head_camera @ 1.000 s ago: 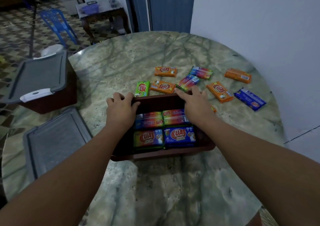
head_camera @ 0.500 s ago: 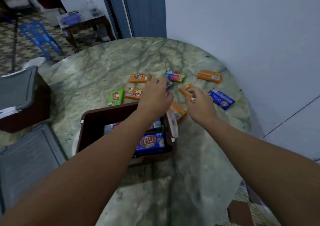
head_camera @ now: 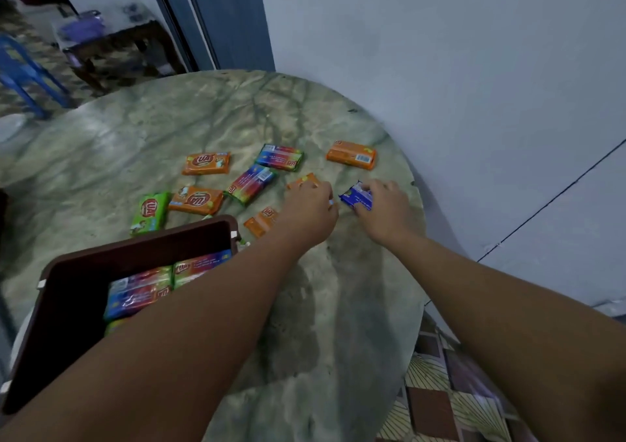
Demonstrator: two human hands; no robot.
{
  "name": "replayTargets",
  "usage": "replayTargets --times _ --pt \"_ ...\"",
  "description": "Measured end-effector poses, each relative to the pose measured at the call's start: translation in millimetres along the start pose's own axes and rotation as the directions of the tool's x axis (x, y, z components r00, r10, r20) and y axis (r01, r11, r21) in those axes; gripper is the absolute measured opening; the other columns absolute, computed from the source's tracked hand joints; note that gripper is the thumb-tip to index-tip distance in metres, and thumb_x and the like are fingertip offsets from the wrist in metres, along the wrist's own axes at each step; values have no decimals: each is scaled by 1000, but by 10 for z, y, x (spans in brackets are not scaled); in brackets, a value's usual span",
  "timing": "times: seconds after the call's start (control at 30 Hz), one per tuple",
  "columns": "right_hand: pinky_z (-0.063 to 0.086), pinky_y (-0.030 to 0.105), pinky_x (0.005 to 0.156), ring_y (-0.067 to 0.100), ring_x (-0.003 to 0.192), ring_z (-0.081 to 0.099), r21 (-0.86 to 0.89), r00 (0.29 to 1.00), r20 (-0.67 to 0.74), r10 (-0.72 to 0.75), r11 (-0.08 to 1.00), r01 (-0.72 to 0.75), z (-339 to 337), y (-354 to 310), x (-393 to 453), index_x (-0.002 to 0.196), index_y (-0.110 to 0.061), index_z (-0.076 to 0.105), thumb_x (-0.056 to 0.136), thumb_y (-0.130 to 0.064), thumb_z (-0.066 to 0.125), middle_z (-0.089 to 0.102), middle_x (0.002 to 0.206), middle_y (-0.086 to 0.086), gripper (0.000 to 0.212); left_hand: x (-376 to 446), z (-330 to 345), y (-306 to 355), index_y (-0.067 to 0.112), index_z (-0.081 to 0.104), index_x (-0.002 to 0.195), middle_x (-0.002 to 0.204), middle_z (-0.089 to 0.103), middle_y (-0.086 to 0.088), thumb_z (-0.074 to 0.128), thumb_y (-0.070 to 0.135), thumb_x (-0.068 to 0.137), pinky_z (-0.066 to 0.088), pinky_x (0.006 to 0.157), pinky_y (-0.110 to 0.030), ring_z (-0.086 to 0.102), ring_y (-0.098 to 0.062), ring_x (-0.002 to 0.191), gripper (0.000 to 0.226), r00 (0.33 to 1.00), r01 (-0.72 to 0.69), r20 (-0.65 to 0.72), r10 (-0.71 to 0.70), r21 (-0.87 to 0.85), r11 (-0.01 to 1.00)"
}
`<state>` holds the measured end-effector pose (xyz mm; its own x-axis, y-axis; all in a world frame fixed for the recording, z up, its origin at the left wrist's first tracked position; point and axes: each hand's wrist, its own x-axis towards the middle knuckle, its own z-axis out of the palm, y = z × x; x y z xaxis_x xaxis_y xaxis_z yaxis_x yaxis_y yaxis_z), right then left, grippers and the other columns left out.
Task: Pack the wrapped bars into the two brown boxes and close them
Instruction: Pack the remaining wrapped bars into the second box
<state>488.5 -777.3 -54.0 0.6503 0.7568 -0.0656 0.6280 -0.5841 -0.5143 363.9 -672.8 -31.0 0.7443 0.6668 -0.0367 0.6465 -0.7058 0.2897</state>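
Head view: right hand on blue bar

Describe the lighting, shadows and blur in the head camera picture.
Head view: dim, bluish, even light; the forearms cast soft shadows on the marble table; the left hand and right hand are slightly motion-blurred; wide-angle distortion bends the table's rim and the brown box.

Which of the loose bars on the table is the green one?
The green bar at the far left of the loose group, just beyond the brown box. It alone has a solid green wrapper; the other loose bars are orange, blue or multicoloured.
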Motion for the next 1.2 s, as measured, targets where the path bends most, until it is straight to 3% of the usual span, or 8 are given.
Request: replayTargets --times 0.17,0.3,0.43,0.6,0.8,0.87,1.07,1.2 --pt "47 42 91 31 118 50 -143 1000 17 16 990 -13 48 121 94 139 -27 48 95 -43 66 47 133 8 50 297 262 -165 19 57 135 139 52 -11 43 46 96 36 108 -50 41 -35 128 50 975 52 199 -97 220 974" --pt "44 40 91 30 119 49 -177 999 29 26 984 -21 84 117 119 141 -23 45 93 -48 67 45 134 9 59 360 242 -210 25 52 140 141 52 -7 46 47 95 47 100 -50 48 -36 123 51 946 158 251 -207 199 967" --pt "44 39 95 30 122 49 -161 998 56 31 987 -22 100 118 159 143 -21 42 91 -50 71 47 137 9 66 444 270 -226 23 47 141 134 56 -9 52 60 92 50 92 -45 56 -32 117 62 918 355 186 -350 10 935" --pt "45 40 98 30 123 51 -175 997 64 45 984 -34 181 139 188 147 -20 38 92 -49 70 50 139 10 70 590 251 -129 14 35 141 135 55 -13 84 47 76 50 100 -47 54 -32 123 87 811 581 175 -558 -354 733" --pt "43 39 102 29 130 47 -181 997 55 61 982 -50 209 149 231 151 -19 33 90 -47 74 47 145 9 79 708 259 11 9 31 146 141 49 -13 94 33 66 48 104 -42 50 -30 130 104 716 683 238 -657 -437 585" --pt "43 37 101 29 130 47 -189 997 47 59 981 -49 203 159 239 151 -19 33 90 -45 74 47 145 9 78 748 283 38 12 33 147 140 51 -11 97 29 61 50 103 -44 52 -30 128 109 665 724 329 -671 -506 469" --pt "40 39 101 33 125 46 -207 995 41 96 975 -86 239 175 270 145 -14 38 92 -44 71 48 139 16 69 711 363 140 18 43 135 111 57 -5 58 21 95 52 76 -36 55 -21 92 43 683 649 395 -615 -714 263" --pt "37 40 101 34 123 46 -214 983 67 169 965 -151 314 109 288 142 -14 39 91 -51 69 47 138 19 70 641 294 126 18 39 130 112 60 -10 61 22 90 59 80 -41 62 -27 98 46 706 584 326 -629 -771 255"
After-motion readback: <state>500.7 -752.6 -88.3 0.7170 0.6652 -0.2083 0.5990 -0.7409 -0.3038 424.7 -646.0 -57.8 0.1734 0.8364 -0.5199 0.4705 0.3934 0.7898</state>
